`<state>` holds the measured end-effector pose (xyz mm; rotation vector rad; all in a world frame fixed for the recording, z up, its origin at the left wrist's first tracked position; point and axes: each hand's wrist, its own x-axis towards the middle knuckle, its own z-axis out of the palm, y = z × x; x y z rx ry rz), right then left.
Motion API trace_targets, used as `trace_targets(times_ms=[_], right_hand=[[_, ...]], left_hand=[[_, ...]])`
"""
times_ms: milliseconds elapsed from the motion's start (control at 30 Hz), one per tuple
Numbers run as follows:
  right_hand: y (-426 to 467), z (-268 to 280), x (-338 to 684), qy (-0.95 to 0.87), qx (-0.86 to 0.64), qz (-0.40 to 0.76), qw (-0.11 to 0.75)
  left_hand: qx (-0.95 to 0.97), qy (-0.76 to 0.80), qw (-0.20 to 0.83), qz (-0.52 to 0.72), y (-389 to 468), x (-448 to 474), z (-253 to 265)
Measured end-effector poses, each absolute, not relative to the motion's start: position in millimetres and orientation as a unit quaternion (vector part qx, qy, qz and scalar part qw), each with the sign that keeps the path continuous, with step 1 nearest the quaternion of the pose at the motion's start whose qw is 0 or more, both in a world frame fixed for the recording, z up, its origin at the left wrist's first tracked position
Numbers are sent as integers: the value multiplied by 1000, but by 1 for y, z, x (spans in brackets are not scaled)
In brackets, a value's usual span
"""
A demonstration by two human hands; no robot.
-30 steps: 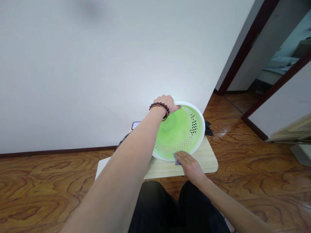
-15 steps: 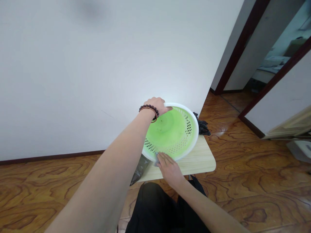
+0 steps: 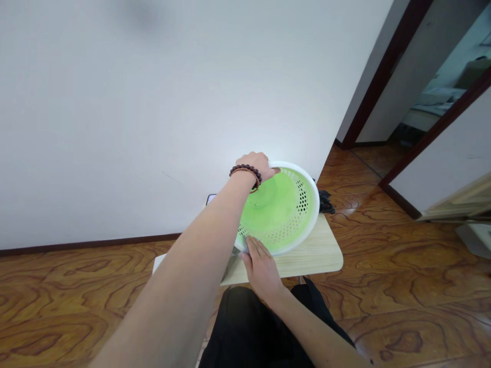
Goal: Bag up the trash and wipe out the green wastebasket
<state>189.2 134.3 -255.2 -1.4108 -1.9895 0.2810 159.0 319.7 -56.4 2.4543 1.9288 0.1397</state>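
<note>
Basket: a green basket (image 3: 274,202) with a white rim, open side up, over the right part of a pale wooden table (image 3: 324,250).
Left hand: the left hand (image 3: 257,162) is closed round the far left rim; beads (image 3: 247,167) circle its wrist.
Right hand: the right hand (image 3: 263,266) pinches the near left rim, fingers inside, thumb outside.
Table's far side: a phone (image 3: 210,198), partly hidden, left; crumpled black plastic (image 3: 326,202), right of the basket.
Beyond: a white wall (image 3: 153,102).
</note>
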Motion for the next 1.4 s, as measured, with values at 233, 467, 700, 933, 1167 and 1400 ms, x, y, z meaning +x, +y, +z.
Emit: trace_targets(times_ms=[233,467,700,933,1167,1400], right_hand=[[134,-261,230,-822,-482,67,297],[130,-270,308,-860,-459,-7,225],[132,-274,243,-827,-495,25,267],[147,-273,230,-839,-479,13,258],[153,-258,277,-881,-432,-92,169],[164,-237,307,-918,-362,-125,102]], left_hand=[[787,616,12,39,318,158,-54],[784,620,13,33,318,167,-56],[786,618,-2,32,319,168,-59],[787,616,-10,28,319,157,-57],[788,605,-104,37,302,123,-60],[849,506,-147,29,297,130,-47]])
